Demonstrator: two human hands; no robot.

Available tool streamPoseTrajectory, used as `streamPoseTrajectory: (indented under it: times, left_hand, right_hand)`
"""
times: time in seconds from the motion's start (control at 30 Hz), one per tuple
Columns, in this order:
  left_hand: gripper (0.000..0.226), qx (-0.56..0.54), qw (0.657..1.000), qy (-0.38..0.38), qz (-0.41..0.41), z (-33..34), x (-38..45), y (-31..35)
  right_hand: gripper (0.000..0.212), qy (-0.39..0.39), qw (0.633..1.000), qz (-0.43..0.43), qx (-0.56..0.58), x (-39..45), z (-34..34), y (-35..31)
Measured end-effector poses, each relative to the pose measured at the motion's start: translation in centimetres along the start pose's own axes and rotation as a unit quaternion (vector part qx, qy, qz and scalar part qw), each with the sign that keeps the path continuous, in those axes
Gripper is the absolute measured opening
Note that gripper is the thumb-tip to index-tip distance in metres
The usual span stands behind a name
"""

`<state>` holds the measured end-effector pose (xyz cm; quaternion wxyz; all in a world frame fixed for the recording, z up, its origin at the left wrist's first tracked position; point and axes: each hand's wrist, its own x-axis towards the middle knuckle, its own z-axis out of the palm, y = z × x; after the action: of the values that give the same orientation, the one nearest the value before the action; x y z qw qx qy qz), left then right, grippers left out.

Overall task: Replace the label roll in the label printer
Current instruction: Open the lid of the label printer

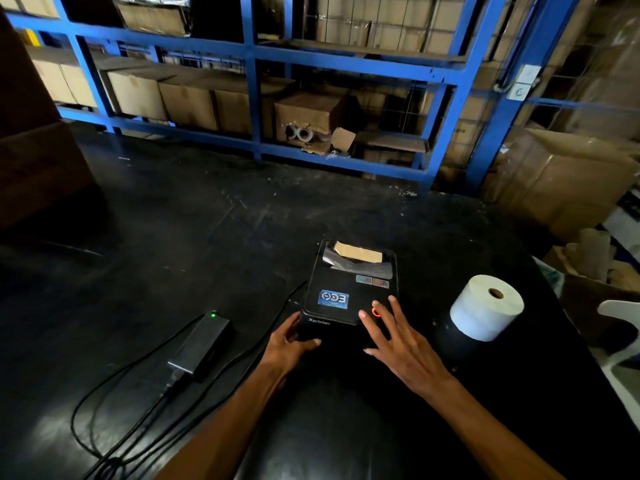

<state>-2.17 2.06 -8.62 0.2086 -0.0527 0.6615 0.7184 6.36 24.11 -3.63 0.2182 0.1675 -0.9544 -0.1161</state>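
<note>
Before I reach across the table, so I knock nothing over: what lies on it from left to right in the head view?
power adapter → left hand → label printer → label roll

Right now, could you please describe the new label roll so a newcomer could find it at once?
On the black table, look just right of the black Xprinter label printer. The label roll stands on end there: a fat white cylinder with a brown cardboard core, the only pale thing on the tabletop.

Label printer: black box, lid shut, red ring lit at near-right corner, blue sticker on top, brown core seen thru rear window. Label roll: white, on end, just right of printer, apart.
</note>
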Motion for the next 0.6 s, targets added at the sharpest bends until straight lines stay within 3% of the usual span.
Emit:
streamPoseTrajectory:
  times: [0.33, 0.6]
  left_hand:
    - [0.076, 0.017, 1.000, -0.006, 0.003, 0.0, 0.1, 0.3]
    - [0.070, 0.015, 1.000, -0.012, 0.006, 0.5, -0.8, 0.6]
  right_hand:
    - [0.077, -0.015, 1.000, 0.012, 0.010, -0.1, 0.2, -0.1]
    - [0.100, -0.103, 0.995, 0.019, 0.004, 3.2, -0.5, 0.3]
